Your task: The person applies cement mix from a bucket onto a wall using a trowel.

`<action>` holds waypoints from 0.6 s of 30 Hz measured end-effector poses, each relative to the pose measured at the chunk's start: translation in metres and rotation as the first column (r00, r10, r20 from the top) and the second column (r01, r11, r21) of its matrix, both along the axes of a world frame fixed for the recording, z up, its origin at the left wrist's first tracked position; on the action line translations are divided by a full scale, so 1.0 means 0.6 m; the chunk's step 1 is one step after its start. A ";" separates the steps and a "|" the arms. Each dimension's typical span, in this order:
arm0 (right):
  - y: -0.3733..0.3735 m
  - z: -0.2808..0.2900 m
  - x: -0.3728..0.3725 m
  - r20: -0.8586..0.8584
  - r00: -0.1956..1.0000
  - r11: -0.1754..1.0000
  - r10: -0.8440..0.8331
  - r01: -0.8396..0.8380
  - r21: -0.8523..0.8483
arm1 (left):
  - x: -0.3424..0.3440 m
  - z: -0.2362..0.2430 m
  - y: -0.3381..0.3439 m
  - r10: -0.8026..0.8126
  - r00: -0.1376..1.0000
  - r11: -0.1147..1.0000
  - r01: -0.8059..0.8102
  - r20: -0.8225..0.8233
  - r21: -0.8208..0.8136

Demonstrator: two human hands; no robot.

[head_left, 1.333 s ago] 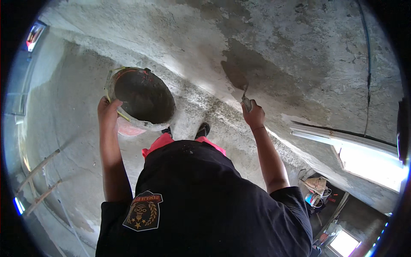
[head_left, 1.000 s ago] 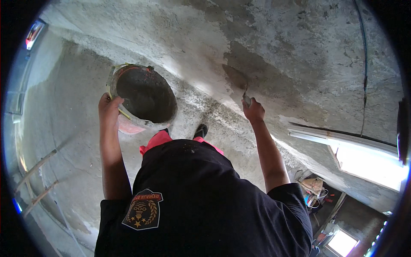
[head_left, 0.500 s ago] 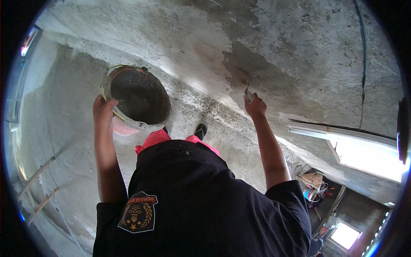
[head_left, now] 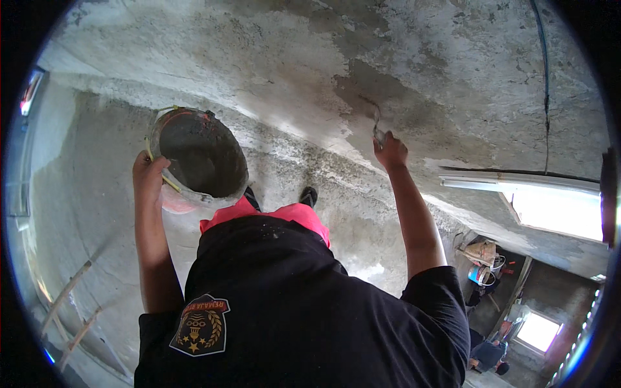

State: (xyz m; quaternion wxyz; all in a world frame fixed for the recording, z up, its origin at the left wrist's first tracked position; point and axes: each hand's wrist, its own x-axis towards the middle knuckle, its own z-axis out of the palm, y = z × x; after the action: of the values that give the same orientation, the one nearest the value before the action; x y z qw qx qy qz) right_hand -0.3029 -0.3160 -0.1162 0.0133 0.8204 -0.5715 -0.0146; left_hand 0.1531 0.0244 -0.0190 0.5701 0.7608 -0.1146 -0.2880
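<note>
My left hand is closed on the yellow-edged rim or handle of a bucket, at the left. Dark grey wet mortar shows inside the bucket, whose lower side is pinkish. Over on the right, my right hand is wrapped round the handle of a trowel. Its blade, partly blurred, is at or very close to the rough grey wall. A darker damp patch spreads on the wall around the blade.
Bare concrete floor extends left of the bucket. Wooden poles stand at lower left. A cable runs down the wall near a bright window opening. At lower right are a paint pail and another person.
The bucket and my left hand sit slightly lower and further left in view. My right hand has shifted a little, with the trowel still at the wall. More of the other person shows.
</note>
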 end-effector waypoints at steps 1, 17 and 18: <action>0.005 -0.013 -0.015 -0.044 0.999 0.999 -0.023 0.024 0.023 | 0.002 0.006 -0.001 0.005 1.000 1.000 -0.005 -0.005 0.002; -0.006 -0.021 -0.059 -0.179 0.984 0.996 0.013 0.003 0.084 | -0.002 0.011 -0.019 0.007 0.999 0.999 -0.009 -0.047 -0.049; -0.002 -0.029 -0.069 -0.151 0.988 0.996 0.033 -0.020 0.088 | -0.012 0.017 -0.018 0.017 0.998 0.998 -0.020 -0.054 -0.060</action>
State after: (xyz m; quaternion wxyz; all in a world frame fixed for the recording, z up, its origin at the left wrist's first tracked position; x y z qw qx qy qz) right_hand -0.3444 -0.3172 -0.1337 0.0214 0.8243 -0.5565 -0.1017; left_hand 0.1462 0.0134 -0.0091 0.5984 0.7362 -0.1008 -0.2996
